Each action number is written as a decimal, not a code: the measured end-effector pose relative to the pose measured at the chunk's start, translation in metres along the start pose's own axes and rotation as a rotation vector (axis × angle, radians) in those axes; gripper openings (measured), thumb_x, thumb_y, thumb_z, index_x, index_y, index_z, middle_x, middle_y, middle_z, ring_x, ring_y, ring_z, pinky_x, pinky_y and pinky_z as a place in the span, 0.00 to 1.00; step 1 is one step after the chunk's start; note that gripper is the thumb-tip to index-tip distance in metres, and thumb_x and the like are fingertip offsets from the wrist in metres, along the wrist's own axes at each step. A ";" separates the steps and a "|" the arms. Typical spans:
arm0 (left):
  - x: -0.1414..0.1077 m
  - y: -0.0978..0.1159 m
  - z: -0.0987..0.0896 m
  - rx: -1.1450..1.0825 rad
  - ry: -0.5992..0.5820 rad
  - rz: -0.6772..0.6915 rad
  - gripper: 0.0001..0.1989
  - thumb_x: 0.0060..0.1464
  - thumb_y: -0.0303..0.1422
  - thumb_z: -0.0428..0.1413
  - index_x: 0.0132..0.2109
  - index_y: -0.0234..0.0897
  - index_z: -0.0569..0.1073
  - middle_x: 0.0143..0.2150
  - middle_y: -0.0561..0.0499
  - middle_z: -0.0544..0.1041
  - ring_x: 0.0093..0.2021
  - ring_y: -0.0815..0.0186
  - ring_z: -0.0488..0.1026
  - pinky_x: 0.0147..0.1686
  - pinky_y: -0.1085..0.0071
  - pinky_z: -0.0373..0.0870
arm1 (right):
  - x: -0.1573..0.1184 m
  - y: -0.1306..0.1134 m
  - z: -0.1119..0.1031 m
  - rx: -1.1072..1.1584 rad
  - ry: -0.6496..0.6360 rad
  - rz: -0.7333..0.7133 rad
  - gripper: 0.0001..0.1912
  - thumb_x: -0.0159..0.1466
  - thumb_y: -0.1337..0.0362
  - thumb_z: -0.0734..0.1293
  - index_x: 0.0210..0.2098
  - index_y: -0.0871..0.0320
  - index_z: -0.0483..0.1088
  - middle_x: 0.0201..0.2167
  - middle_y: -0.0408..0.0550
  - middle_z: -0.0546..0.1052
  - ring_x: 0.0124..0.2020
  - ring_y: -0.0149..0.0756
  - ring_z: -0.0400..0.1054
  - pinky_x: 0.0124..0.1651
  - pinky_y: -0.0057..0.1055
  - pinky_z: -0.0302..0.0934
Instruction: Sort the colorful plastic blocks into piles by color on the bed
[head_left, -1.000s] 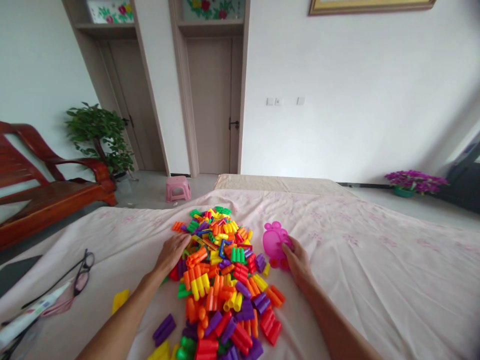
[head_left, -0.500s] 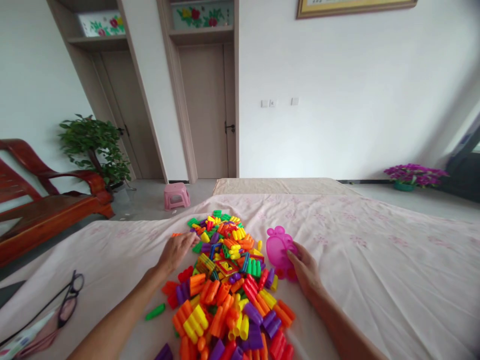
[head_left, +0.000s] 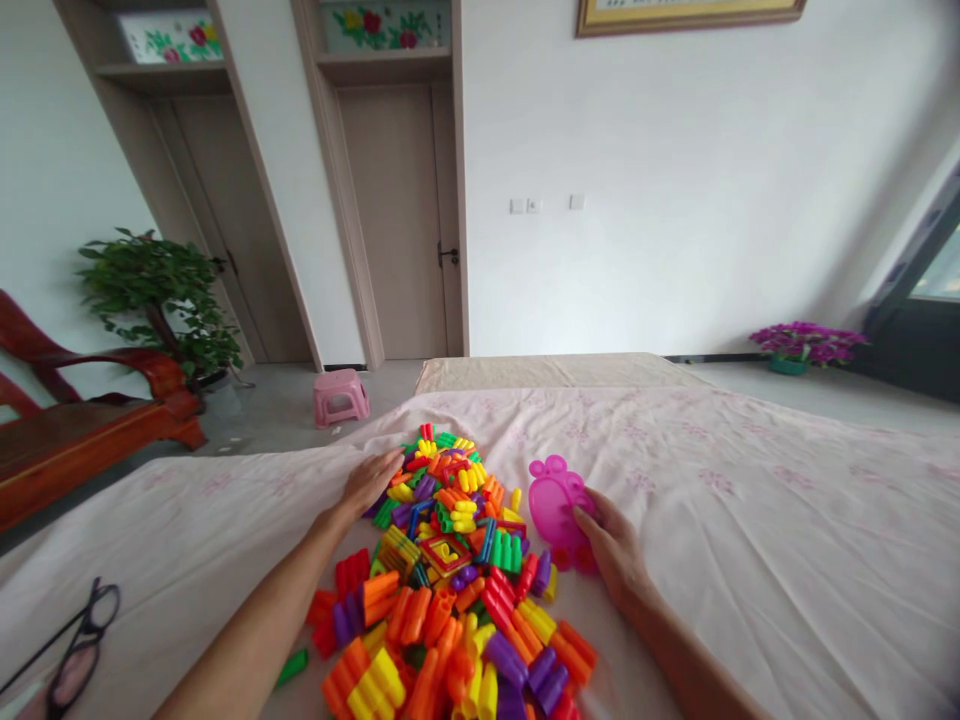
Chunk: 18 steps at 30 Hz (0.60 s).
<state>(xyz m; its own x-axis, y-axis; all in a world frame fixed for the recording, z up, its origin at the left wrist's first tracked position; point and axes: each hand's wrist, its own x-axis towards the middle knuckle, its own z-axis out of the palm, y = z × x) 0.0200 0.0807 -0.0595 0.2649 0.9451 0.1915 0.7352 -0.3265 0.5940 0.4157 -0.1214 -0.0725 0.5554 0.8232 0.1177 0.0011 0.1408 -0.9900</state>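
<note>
A long heap of colourful plastic building blocks point(head_left: 465, 540) lies on the cloth in front of me, in red, orange, yellow, green and purple. My left hand point(head_left: 371, 482) rests against the far left side of this heap, its fingers stretched out; the fingertips are partly hidden among the pieces. To the right of the heap, my right hand point(head_left: 611, 540) grips a pink foot-shaped plastic piece point(head_left: 553, 500) by its right edge, with the thumb on top. Red bits show near the bottom of the pink piece. A green block point(head_left: 292, 667) lies apart, beside my left forearm.
A pale flowered cloth point(head_left: 750, 560) covers the surface. Eyeglasses point(head_left: 82, 640) lie at the lower left. Beyond stand a pink stool point(head_left: 341, 397), a wooden armchair point(head_left: 127, 400), a leafy plant point(head_left: 157, 300) and purple flowers point(head_left: 808, 342).
My left hand has moved slightly right, against the heap, and blocks at its far left have shifted inward. The right hand still holds the pink piece. The camera view has turned slightly right.
</note>
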 end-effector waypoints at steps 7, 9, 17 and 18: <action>-0.021 0.026 0.008 -0.125 -0.090 0.089 0.31 0.64 0.54 0.49 0.65 0.44 0.76 0.68 0.45 0.76 0.69 0.52 0.72 0.70 0.55 0.65 | 0.001 0.001 0.001 0.006 -0.003 0.006 0.34 0.51 0.45 0.78 0.50 0.60 0.79 0.38 0.52 0.84 0.37 0.47 0.78 0.37 0.38 0.74; -0.021 0.032 0.011 -0.169 -0.120 0.111 0.31 0.62 0.56 0.51 0.63 0.45 0.78 0.66 0.48 0.79 0.66 0.53 0.75 0.67 0.59 0.69 | 0.001 0.001 0.001 -0.003 0.010 0.008 0.35 0.50 0.44 0.79 0.50 0.60 0.79 0.38 0.52 0.84 0.37 0.48 0.78 0.36 0.38 0.74; 0.047 0.034 0.015 -0.142 0.055 -0.010 0.27 0.71 0.48 0.43 0.56 0.37 0.78 0.56 0.41 0.81 0.57 0.53 0.77 0.60 0.52 0.74 | -0.003 -0.004 0.003 0.061 -0.015 0.019 0.36 0.51 0.44 0.79 0.52 0.60 0.79 0.39 0.54 0.85 0.36 0.48 0.79 0.36 0.38 0.75; 0.059 0.036 0.018 -0.133 0.048 0.006 0.22 0.70 0.46 0.50 0.59 0.37 0.76 0.59 0.42 0.79 0.58 0.55 0.77 0.59 0.51 0.75 | -0.003 -0.004 0.003 0.056 -0.005 0.017 0.36 0.51 0.44 0.79 0.51 0.60 0.79 0.39 0.54 0.85 0.36 0.48 0.79 0.35 0.37 0.74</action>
<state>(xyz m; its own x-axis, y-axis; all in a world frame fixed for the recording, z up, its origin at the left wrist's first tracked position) 0.0736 0.1240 -0.0409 0.2365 0.9440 0.2301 0.6435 -0.3296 0.6909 0.4116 -0.1227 -0.0683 0.5507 0.8285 0.1016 -0.0549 0.1574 -0.9860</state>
